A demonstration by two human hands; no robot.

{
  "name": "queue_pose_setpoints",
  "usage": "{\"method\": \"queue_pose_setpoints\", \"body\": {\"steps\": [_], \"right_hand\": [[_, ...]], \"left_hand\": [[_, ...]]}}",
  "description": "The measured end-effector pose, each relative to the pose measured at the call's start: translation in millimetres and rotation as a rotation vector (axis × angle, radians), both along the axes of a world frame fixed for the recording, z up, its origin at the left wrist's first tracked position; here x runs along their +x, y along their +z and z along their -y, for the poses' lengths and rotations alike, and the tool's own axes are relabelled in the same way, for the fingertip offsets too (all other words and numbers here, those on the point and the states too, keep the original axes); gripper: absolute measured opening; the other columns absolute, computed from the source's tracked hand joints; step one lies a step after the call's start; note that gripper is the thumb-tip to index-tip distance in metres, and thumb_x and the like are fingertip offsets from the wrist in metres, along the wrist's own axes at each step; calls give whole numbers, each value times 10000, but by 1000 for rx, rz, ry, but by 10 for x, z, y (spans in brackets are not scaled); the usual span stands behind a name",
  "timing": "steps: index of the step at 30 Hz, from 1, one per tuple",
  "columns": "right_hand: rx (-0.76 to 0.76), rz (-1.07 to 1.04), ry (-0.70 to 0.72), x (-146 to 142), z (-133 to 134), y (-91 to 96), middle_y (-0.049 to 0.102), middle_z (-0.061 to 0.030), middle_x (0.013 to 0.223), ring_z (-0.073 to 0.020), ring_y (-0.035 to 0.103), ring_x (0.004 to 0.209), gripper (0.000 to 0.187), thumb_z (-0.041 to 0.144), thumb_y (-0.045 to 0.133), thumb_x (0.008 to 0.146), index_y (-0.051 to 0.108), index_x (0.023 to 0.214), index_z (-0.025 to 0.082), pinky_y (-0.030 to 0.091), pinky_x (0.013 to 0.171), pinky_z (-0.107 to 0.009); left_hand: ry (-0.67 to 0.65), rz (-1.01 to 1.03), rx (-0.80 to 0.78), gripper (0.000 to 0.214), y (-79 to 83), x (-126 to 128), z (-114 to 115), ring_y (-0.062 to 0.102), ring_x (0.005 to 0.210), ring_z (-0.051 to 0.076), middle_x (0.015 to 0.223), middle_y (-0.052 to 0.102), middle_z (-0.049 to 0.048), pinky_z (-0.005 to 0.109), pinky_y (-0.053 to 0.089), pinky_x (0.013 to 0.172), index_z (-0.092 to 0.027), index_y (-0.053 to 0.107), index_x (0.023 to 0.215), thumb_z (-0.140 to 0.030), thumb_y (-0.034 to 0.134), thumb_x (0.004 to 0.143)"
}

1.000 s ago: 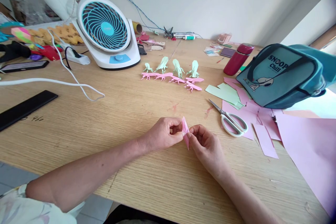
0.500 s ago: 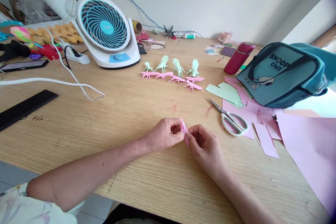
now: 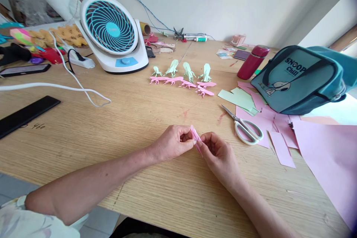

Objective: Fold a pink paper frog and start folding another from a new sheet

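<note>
A narrow piece of folded pink paper [image 3: 194, 132] is pinched between my two hands, low over the near part of the table. My left hand [image 3: 173, 142] grips it from the left with thumb and fingers. From the right, my right hand [image 3: 219, 152] pinches its lower part, fingers curled. The fingertips cover the middle of the paper, so its folds there are hidden. Beyond my hands stand several pink folded paper insects [image 3: 188, 84] in a row, with several pale green ones [image 3: 188, 70] just behind them.
White-handled scissors [image 3: 248, 131] lie right of my hands, partly on pink paper sheets [image 3: 281, 148] and near green paper pieces [image 3: 237, 97]. A red flask [image 3: 253, 62] and a teal bag [image 3: 298, 80] stand behind. At left are a fan [image 3: 111, 29], a white cable [image 3: 83, 89] and a black bar [image 3: 28, 116].
The pink paper tilts slightly more, its lower tip shifting a little right. Both hands keep their pinch in nearly the same place.
</note>
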State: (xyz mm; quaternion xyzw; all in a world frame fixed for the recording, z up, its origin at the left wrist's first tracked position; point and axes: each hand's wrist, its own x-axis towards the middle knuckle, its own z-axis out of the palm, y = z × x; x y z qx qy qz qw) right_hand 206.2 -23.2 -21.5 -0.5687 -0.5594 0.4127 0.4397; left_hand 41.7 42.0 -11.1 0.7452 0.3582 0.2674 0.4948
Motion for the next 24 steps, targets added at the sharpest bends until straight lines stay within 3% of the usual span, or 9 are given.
{"method": "queue_pose_setpoints", "body": {"steps": [7,13,19,24], "right_hand": [[-10,23,-3,11,-11,1,602,-10,690,-125,483,564,220,402,619,876,611,812,191,356,499,-245],[-32,14,-2,3,-3,-11,564,6,684,-123,456,580,175,355,643,860,595,813,193,346,514,-246],[-91,-116,130,84,-39,37,549,7,728,-130,455,628,256,444,557,918,594,859,198,358,558,-252],[-102,-74,170,69,-38,49,526,26,702,-117,436,615,225,391,691,826,591,815,189,337,553,-241]], "left_hand": [[-34,-18,-192,217,25,-32,-9,444,463,59,545,507,-47,178,356,459,-135,663,779,-320,600,874],[8,67,-74,175,29,-12,-13,561,676,101,756,639,14,215,445,633,-131,654,763,-287,647,841],[62,22,-39,239,49,-7,-22,450,595,83,646,515,-32,210,364,551,-141,558,687,-307,623,846],[110,43,-52,227,49,-2,-21,461,596,83,654,528,-29,216,381,567,-144,547,691,-300,615,840]]}}
